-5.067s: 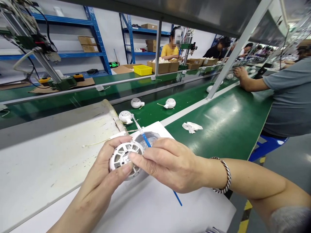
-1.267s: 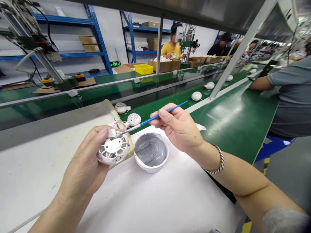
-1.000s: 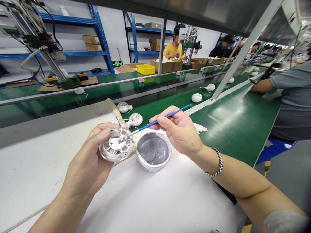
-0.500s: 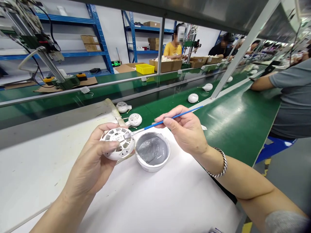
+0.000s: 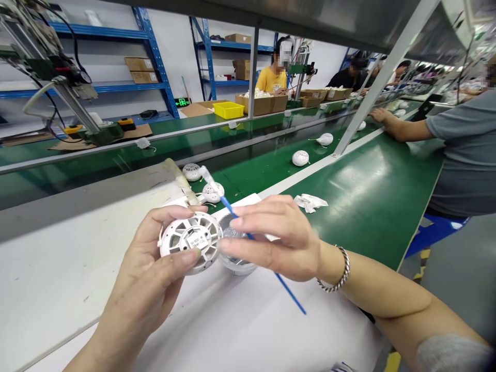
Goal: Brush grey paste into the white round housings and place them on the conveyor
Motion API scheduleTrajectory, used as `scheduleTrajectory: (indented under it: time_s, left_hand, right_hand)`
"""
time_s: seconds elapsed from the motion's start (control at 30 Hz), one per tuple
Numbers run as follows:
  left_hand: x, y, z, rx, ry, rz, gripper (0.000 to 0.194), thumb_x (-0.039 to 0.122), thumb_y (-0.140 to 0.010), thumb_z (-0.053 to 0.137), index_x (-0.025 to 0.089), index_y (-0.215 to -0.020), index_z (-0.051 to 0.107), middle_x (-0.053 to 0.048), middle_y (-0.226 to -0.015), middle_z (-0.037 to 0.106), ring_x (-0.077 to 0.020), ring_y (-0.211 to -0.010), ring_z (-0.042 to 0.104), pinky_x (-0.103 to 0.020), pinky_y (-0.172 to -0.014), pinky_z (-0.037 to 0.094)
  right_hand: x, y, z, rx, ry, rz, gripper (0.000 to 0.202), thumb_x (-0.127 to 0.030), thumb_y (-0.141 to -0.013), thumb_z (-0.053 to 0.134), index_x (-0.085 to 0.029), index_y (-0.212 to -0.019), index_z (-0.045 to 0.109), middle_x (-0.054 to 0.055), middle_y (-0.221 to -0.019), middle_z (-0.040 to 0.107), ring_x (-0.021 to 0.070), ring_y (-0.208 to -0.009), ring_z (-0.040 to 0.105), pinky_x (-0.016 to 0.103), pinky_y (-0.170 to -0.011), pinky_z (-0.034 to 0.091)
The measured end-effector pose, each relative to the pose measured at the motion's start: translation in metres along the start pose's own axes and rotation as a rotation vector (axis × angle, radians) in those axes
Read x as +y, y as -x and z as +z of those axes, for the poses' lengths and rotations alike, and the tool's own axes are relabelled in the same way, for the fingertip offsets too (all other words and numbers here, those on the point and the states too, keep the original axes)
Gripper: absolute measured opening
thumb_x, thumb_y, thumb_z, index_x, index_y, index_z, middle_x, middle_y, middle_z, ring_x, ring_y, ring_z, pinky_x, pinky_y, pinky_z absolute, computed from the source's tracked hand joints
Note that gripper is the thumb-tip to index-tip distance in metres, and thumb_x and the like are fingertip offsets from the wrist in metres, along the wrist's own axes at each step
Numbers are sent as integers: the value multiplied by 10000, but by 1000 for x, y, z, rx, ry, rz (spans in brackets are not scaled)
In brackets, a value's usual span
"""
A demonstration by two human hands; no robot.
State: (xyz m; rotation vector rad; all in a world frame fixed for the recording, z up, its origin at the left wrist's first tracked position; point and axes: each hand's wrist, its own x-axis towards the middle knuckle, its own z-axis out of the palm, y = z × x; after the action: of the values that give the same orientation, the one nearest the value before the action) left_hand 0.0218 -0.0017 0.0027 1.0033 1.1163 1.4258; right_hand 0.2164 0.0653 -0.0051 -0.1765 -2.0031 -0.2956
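A round white fan housing point(image 5: 211, 227) with spoke-like slots and a small printed label is gripped in my left hand point(image 5: 155, 258), thumb on its face. My right hand point(image 5: 279, 237) holds a blue-handled brush point(image 5: 292, 295) between its fingers. The brush's pale tip points up and away, over the housings behind. Just below my right hand, a white tub point(image 5: 237, 268) of grey paste point(image 5: 232, 235) is partly covered by the fingers. Its far right side is hidden.
Two similar white housings point(image 5: 212, 192) lie by the board's edge point(image 5: 174, 175); others point(image 5: 300, 158) sit along the green conveyor point(image 5: 256, 170). Crumpled white tissue point(image 5: 310, 202) rests to the right. A slanted metal post point(image 5: 380, 82) stands ahead. At right a co-worker's arm point(image 5: 406, 129) reaches over the belt.
The brush has left the housing's face and swung so its tip points up and away. My right hand has come down over the tub. The housing has tilted to face me more.
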Motion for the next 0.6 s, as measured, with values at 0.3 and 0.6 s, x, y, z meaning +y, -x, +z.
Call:
scheduleTrajectory:
  time_s: [0.3,0.6]
  left_hand:
    - [-6,1,-3,-34,-55,60,338,250,-612,821,380,-888,676,41,-1067,640,-169,-924,625,-162,-647,525]
    - [-10,2,0,-18,-37,135,323,164,-631,789,341,-851,631,55,-1123,619,-172,-991,599,-210,-766,515]
  right_hand:
    - [-4,8,9,-54,162,-135,202,-180,-850,635,-254,-1025,703,-21,-1020,713,134,-1016,635,286,-888,494]
    - [-5,3,3,-44,123,-144,189,-183,-885,583,-236,-1013,712,-13,-981,718,129,-989,640,250,-865,535]
